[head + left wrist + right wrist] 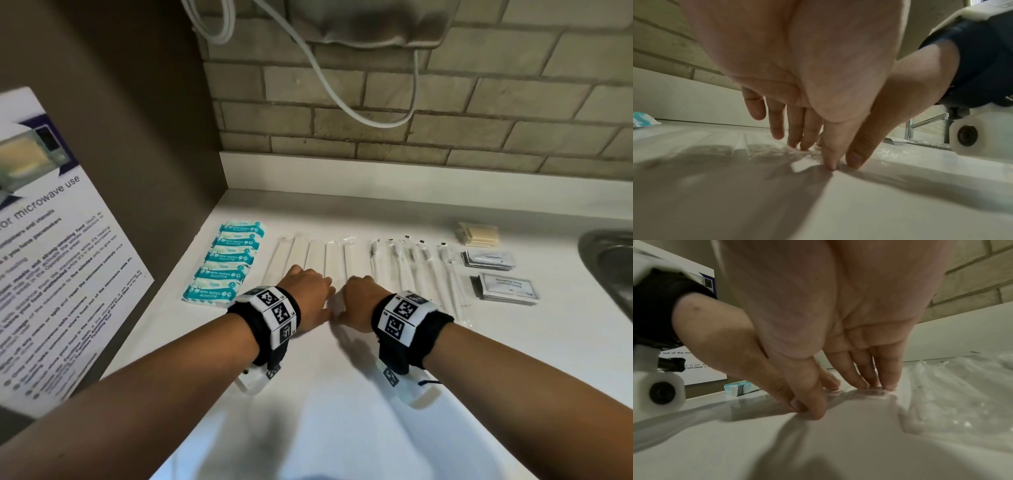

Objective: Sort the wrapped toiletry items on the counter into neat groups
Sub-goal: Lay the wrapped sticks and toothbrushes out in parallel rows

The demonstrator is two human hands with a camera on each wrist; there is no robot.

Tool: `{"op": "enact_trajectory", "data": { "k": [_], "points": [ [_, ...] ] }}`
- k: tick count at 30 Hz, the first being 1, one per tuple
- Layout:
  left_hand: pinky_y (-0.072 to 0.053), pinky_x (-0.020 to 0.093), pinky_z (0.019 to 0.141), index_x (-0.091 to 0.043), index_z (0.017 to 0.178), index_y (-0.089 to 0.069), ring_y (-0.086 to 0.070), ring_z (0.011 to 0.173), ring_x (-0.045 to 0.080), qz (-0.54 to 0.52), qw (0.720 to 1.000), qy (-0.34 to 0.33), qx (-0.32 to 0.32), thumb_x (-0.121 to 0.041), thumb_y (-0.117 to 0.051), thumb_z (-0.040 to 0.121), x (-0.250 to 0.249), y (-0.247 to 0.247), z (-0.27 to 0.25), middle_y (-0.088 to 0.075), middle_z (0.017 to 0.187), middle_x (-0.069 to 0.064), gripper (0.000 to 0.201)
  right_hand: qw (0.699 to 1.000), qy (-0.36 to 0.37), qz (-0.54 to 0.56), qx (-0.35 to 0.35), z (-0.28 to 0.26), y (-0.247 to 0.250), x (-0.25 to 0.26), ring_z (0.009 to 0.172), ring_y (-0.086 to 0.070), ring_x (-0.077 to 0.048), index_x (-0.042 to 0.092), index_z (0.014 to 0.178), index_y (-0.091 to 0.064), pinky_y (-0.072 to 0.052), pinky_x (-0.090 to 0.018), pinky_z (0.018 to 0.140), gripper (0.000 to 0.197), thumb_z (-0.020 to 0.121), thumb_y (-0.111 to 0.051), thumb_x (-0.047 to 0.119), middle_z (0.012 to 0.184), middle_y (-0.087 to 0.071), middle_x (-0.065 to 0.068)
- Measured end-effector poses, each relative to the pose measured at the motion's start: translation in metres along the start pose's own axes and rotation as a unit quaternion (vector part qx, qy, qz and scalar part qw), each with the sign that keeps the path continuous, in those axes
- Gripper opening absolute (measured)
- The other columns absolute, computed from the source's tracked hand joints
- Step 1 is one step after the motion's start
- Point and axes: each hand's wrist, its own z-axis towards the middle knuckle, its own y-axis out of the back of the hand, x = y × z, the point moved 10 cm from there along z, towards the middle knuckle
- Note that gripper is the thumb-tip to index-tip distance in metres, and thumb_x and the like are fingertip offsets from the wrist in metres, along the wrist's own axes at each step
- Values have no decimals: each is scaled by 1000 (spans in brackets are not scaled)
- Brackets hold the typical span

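now we have both hands down side by side on the white surface (342,394), thumbs touching each other. our left hand (308,294) lies with fingers (795,129) straight and relaxed, the tips pressing on the near ends of the long white wrapped items (318,257); it grips nothing. our right hand (359,298) does the same, its fingers (888,369) straight and pressing the clear wrap flat. those long white packets lie in a row side by side, running away from us. to their left sits a column of teal mini wipes packs (226,263). to their right lie the clear-wrapped toothbrushes (421,270), then stacks of grey sachets (507,287) and a cream stack (478,234) beyond them, near the sink (613,263).
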Motion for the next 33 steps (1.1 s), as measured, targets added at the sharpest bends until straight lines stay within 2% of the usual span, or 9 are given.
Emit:
{"op": "enact_trajectory", "data": {
  "k": [5,7,9,11,14,17,19,23,33],
  "points": [
    [-26,41,106,-25,138,-47,-37,137,22,-10,1000,8,13,-47,-45,93,3,-3,-1,-37,153,-4,51,1000,1,12,-22,2,5,-2,110,-52,-28,12,100,-65,-46,-40,97,38,83,-59,45,94,-58,-7],
    [-27,40,107,-25,136,-49,-38,137,22,-38,999,12,9,-47,-47,92,5,1,-4,-38,153,-5,50,999,-3,-4,-38,0,11,-2,110,-46,-26,9,105,-61,-48,-39,93,41,84,-61,44,103,-54,-9],
    [-30,40,107,-24,127,-56,-45,131,24,-96,995,36,-13,-45,-48,92,14,10,-8,-49,144,-6,43,998,7,-8,-57,0,18,1,114,-45,-26,10,111,-60,-49,-38,92,39,85,-60,38,111,-53,-9],
    [-35,40,102,-25,106,-59,-52,121,26,-128,989,65,-46,-39,-48,93,28,20,-10,-61,123,-5,23,997,18,1,-77,2,23,3,116,-47,-27,11,116,-58,-48,-36,91,35,86,-54,29,115,-54,-8],
    [-33,39,100,-24,105,-60,-49,120,24,-85,992,84,-46,-32,-47,94,44,21,-10,-60,118,-3,18,996,27,12,-84,6,24,9,126,-45,-28,12,134,-49,-41,-39,103,41,95,-40,25,133,-52,-9],
    [-26,40,107,-24,122,-58,-35,136,23,-57,995,85,-13,-35,-47,94,50,9,-9,-52,137,-5,32,997,26,-25,-67,14,19,14,138,-35,-29,12,146,-33,-24,-43,118,49,98,-35,22,148,-40,-8],
    [-23,42,111,-24,130,-55,-30,141,23,-45,996,78,2,-37,-48,94,47,1,-8,-45,147,-6,39,998,12,-36,-58,22,15,12,136,-35,-29,11,145,-33,-25,-42,117,51,95,-41,17,147,-40,-9],
    [-26,41,107,-25,122,-60,-37,135,22,-40,996,78,-21,-40,-51,92,50,2,-4,-53,139,-6,35,998,-2,-32,-46,25,15,10,126,-46,-29,8,134,-44,-33,-38,109,42,93,-45,19,133,-48,-8],
    [-29,40,104,-24,113,-64,-44,127,23,-50,996,74,-24,-42,-52,90,52,5,-3,-57,132,-3,31,998,-10,-31,-49,22,17,10,122,-48,-31,7,131,-48,-37,-38,103,37,97,-41,19,130,-50,-9]
  ]
}}
